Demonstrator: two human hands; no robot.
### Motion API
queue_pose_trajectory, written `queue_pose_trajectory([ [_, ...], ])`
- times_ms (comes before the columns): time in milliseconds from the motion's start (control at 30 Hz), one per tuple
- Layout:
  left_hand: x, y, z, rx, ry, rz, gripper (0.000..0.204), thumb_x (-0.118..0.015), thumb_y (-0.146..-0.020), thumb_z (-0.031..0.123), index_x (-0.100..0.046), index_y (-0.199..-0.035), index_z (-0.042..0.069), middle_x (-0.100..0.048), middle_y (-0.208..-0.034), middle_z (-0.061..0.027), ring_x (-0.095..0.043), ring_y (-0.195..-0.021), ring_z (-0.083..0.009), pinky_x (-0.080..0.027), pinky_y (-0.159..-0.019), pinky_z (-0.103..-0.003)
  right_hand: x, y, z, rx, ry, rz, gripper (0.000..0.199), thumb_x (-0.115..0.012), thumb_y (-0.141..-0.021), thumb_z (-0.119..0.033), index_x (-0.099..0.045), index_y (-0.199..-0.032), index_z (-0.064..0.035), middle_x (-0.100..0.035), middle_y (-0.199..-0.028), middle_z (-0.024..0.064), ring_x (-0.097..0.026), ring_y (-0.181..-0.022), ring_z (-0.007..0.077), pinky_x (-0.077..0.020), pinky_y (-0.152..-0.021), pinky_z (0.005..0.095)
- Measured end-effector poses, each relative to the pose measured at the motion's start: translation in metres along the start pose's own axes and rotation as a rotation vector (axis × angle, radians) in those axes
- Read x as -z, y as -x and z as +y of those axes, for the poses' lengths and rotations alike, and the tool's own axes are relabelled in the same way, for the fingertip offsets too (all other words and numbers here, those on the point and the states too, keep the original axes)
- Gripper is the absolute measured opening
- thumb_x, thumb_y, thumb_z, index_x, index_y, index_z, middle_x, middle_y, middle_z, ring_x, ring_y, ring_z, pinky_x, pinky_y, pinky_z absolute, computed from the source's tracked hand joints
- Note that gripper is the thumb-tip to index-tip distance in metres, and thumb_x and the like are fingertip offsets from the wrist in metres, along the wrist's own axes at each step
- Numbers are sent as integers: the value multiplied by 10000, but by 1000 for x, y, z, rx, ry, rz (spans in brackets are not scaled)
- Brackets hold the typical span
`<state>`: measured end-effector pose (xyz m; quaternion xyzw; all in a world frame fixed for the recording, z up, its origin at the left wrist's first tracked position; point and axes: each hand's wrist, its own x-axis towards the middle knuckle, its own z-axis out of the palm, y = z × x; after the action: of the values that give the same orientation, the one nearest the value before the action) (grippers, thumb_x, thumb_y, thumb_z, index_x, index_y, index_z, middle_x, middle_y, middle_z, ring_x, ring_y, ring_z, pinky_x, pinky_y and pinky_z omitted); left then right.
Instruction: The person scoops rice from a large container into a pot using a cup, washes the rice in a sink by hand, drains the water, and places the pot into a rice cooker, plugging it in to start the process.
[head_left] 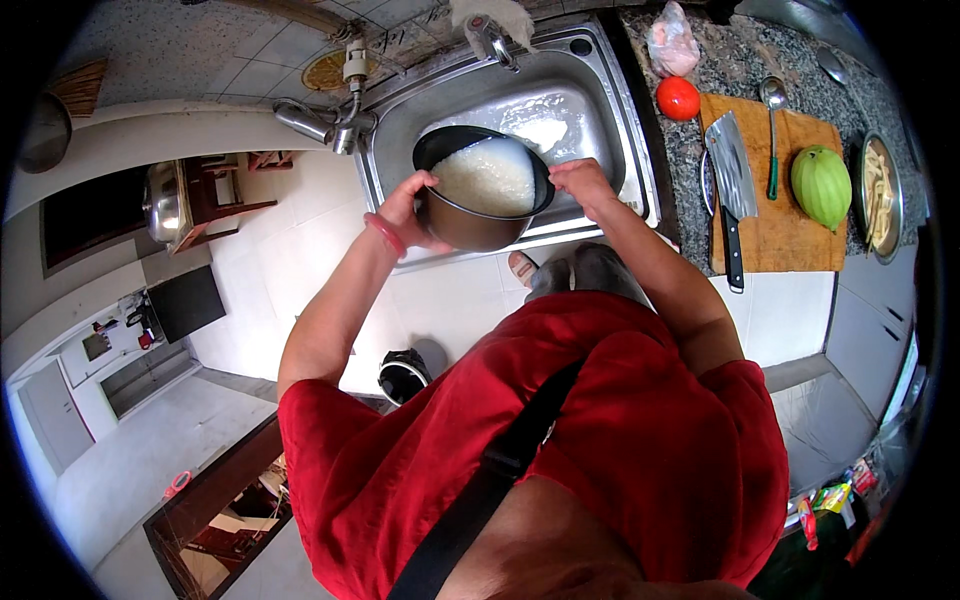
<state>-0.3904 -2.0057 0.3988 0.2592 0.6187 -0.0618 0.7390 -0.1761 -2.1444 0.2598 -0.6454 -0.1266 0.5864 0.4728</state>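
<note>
A dark cooking pot (472, 232) is held over the near edge of the steel sink (440, 103), tilted toward the basin. Inside it lies white rice (480, 188), with cloudy whitish water pooled at the far right side. My left hand (408, 212), a pink bangle on its wrist, grips the pot's left side, thumb at the rim and fingers underneath. At the right rim, my right hand (584, 186) is closed on the pot's edge; whether a handle is there is hidden by the fingers. Wet, shiny patches show on the basin's bottom.
Taps (494, 48) stand behind the sink and at its left (345, 128). On the right counter, a wooden board (790, 252) holds a cleaver (733, 165), a ladle (773, 120) and a green gourd (822, 188). Nearby are a tomato (678, 98) and a metal bowl (892, 240) of pale strips.
</note>
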Motion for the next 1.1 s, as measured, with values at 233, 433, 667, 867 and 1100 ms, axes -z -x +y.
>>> queue_pose_trajectory([
  [233,5,-2,0,11,-16,-1,813,-613,-619,400,-261,-1302,134,-263,-1318,-141,-349,-1147,-347,-389,-783,-586,-1,-1,1,-3,35,-2,209,-613,-667,-12,-631,-864,57,-617,-734,94,-552,-655,149,-438,-637,253],
  [433,2,3,1,6,-59,13,803,-603,-621,433,-275,-1296,148,-292,-1298,-135,-386,-1113,-349,-430,-743,-562,-4,1,-2,-25,12,4,209,-617,-660,-1,-630,-859,59,-616,-730,95,-552,-655,154,-439,-640,250],
  [667,2,7,3,3,-62,14,795,-601,-627,444,-286,-1292,142,-293,-1301,-134,-390,-1112,-352,-431,-742,-566,-6,-1,4,-14,6,-4,206,-617,-655,5,-628,-853,60,-615,-726,96,-551,-642,157,-438,-637,251],
  [867,3,7,3,23,-79,33,748,-575,-652,451,-313,-1278,136,-314,-1279,-135,-406,-1095,-350,-441,-727,-560,-8,-1,10,-16,-35,-9,196,-611,-657,13,-629,-847,57,-614,-717,95,-549,-639,158,-437,-632,249],
  [1100,2,13,3,39,-63,10,745,-583,-652,442,-318,-1276,132,-319,-1271,-131,-405,-1093,-334,-434,-739,-550,-12,6,6,-33,-26,0,199,-606,-657,18,-629,-850,59,-617,-727,94,-549,-640,154,-438,-639,246],
])
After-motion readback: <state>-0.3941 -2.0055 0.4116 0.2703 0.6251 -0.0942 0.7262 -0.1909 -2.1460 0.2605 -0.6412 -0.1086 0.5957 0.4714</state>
